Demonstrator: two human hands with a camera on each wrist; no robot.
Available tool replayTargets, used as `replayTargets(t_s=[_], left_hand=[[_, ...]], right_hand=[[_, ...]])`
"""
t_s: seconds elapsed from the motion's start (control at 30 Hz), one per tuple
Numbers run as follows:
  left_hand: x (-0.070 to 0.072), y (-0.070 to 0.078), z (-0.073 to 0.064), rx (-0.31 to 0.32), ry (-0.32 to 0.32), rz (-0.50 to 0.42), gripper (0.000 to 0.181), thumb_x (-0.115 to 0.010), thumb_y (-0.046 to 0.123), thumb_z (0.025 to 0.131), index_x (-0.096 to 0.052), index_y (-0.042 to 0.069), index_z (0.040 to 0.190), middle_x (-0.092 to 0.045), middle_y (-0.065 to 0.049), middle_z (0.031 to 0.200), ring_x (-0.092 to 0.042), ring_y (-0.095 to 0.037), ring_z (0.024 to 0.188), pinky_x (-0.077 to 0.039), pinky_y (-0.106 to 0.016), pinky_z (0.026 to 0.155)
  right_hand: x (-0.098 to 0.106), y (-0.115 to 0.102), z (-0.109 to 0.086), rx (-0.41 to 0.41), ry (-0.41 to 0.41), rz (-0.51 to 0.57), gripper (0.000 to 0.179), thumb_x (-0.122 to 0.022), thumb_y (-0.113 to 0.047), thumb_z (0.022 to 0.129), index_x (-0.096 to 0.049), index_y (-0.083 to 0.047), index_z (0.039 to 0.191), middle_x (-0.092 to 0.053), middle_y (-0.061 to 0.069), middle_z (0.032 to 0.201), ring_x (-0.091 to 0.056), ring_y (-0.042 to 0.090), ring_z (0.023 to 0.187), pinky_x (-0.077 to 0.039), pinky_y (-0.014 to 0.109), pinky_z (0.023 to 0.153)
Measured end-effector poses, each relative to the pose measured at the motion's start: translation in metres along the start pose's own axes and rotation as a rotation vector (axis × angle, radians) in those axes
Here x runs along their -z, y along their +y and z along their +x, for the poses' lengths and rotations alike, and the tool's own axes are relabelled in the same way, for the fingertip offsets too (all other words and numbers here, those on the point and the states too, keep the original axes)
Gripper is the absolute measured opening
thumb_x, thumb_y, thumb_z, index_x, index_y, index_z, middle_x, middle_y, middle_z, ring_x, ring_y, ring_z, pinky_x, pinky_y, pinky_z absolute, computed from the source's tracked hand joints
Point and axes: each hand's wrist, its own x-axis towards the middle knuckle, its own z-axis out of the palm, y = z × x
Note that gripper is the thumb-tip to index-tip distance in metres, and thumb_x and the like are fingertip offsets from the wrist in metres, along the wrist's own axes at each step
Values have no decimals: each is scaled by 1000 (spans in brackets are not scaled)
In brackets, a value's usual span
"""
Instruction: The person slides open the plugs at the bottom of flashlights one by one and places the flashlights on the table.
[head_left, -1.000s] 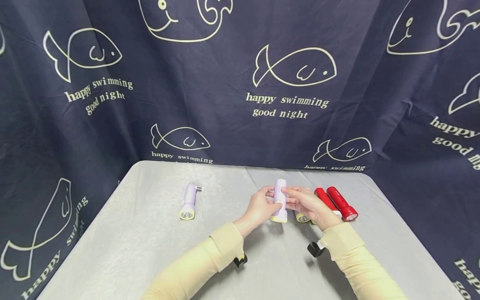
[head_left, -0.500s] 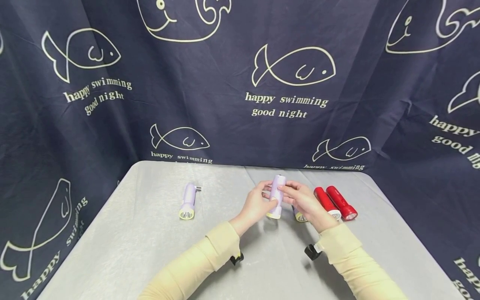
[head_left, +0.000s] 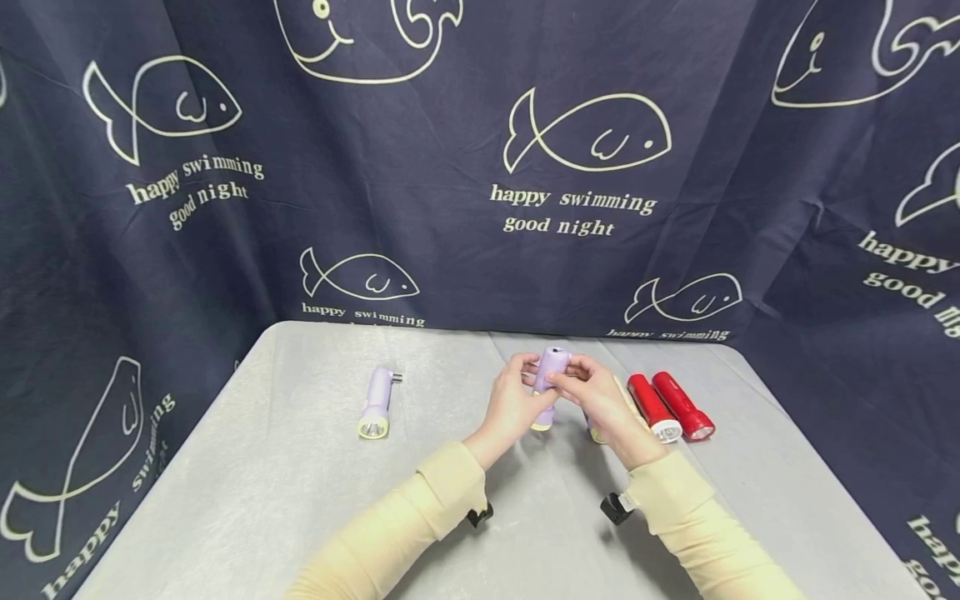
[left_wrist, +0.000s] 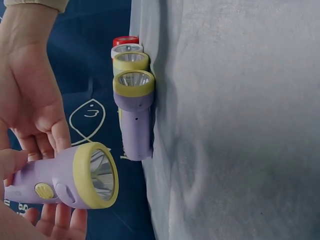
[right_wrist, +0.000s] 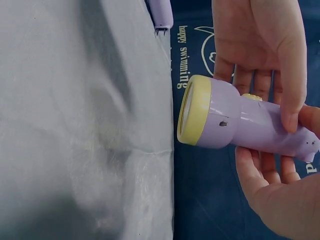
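Note:
A light purple flashlight [head_left: 552,363] with a yellow rim is held above the table between both hands. In the head view its tail end tips up, showing a dark slot. My left hand [head_left: 510,414] grips it from the left, and my right hand [head_left: 600,404] holds it from the right, thumb on the barrel. The left wrist view shows its lens and yellow switch [left_wrist: 44,190]; in the right wrist view the flashlight [right_wrist: 250,117] is seen from the side. Beside my right hand lies another purple flashlight [left_wrist: 135,127], mostly hidden in the head view.
Right of the hands lie a pale flashlight with a yellow rim [left_wrist: 131,58], a red one with a white rim [head_left: 654,406] and an all-red one [head_left: 684,407]. Far left lies a purple flashlight [head_left: 377,403] with metal prongs out. A patterned curtain [head_left: 465,250] stands behind the table [head_left: 247,483].
The held flashlight has moved slightly left and tilted, so its tail end now faces up more. My right hand has shifted left with it, while both hands keep hold.

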Motion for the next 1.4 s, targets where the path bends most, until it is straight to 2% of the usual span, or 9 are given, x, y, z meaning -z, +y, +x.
replayTargets(t_s=[0.27, 0.67, 1.03, 1.4], left_hand=[[-3, -3, 2, -7, 56, 19, 40, -75, 18, 75, -57, 9, 110, -63, -3, 101, -61, -16, 88, -49, -23, 75], [-3, -6, 2, -27, 61, 19, 37, -75, 16, 76, -58, 9, 108, -63, -3, 100, -61, -14, 87, -48, -22, 76], [1, -9, 5, -36, 40, -20, 36, -74, 13, 76, -59, 8, 108, -65, -4, 99, -62, -14, 85, -50, -20, 72], [12, -10, 6, -47, -59, -51, 36, -74, 17, 80, -61, 6, 112, -66, -7, 101, -64, -17, 87, -53, -20, 72]], right_hand=[[-4, 0, 0, -4, 23, 0, 40, -66, -5, 85, -47, 8, 118, -61, 0, 95, -60, 4, 86, -54, 21, 79], [-5, 2, 1, -17, 31, -31, 42, -67, -7, 85, -47, 8, 119, -61, 3, 98, -59, 3, 87, -54, 21, 78], [-2, 2, 1, 8, -12, 11, 43, -67, -8, 86, -46, 8, 121, -58, 5, 101, -61, 6, 87, -54, 25, 82], [1, -2, 0, 33, -74, -3, 52, -67, -9, 86, -43, 9, 129, -57, 8, 107, -62, 6, 90, -53, 25, 85]])
